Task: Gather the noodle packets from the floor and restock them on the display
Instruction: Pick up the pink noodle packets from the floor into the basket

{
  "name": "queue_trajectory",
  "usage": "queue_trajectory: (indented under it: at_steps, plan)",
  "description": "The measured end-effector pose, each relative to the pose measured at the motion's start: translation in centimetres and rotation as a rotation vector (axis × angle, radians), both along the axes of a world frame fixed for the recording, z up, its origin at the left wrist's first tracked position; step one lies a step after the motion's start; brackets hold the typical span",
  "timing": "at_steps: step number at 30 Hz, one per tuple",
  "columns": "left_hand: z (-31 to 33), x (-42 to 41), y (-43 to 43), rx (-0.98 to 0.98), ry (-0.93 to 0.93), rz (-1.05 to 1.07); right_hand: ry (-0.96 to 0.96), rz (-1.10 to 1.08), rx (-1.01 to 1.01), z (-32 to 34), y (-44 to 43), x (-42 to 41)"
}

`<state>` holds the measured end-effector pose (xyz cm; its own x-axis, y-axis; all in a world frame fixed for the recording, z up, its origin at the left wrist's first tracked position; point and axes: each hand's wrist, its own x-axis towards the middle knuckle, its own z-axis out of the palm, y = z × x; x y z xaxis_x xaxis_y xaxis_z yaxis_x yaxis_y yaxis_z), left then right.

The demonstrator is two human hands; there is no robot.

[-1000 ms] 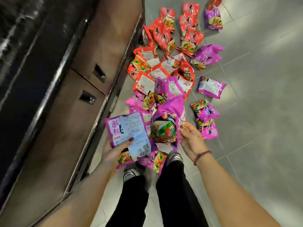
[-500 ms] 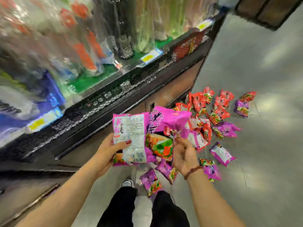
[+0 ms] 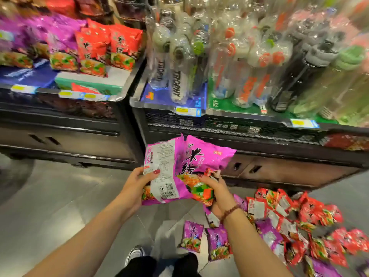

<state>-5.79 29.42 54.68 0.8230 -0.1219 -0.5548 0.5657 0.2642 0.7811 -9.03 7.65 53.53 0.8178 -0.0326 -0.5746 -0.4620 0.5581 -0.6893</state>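
Note:
My left hand [image 3: 134,188] grips a purple noodle packet [image 3: 162,166] turned back side out, white label and barcode showing. My right hand [image 3: 216,191] holds a second purple packet [image 3: 201,156] front side out, overlapping the first. Both are held together at waist height in front of the display's lower cabinet. Several red and purple packets [image 3: 295,220] lie heaped on the floor at the lower right, and two purple ones [image 3: 205,239] lie near my feet. On the display shelf [image 3: 93,84] at upper left, red packets [image 3: 107,47] and purple packets [image 3: 61,47] stand in rows.
Wrapped bottles [image 3: 239,56] fill the shelf section on the right, above a black mesh front [image 3: 229,124]. Brown cabinet doors with slot handles [image 3: 245,168] run below. Grey tiled floor [image 3: 50,196] spreads to the left. My shoe [image 3: 134,254] shows at the bottom.
My view has swung up from the floor pile to the display. Both hands have risen with their purple packets, now held together in front of the shelves.

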Motion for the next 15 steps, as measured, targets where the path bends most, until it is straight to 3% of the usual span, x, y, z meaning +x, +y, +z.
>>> queue_trajectory:
  at_steps: [8,15]
  plan:
    - [0.1,-2.7,17.2,-0.206,0.080,0.308,-0.011,0.395,-0.007,-0.1,18.4,3.9]
    - [0.6,-4.9,35.8,0.054,-0.002,0.461,-0.063,0.591,-0.024,0.5,38.2,5.9]
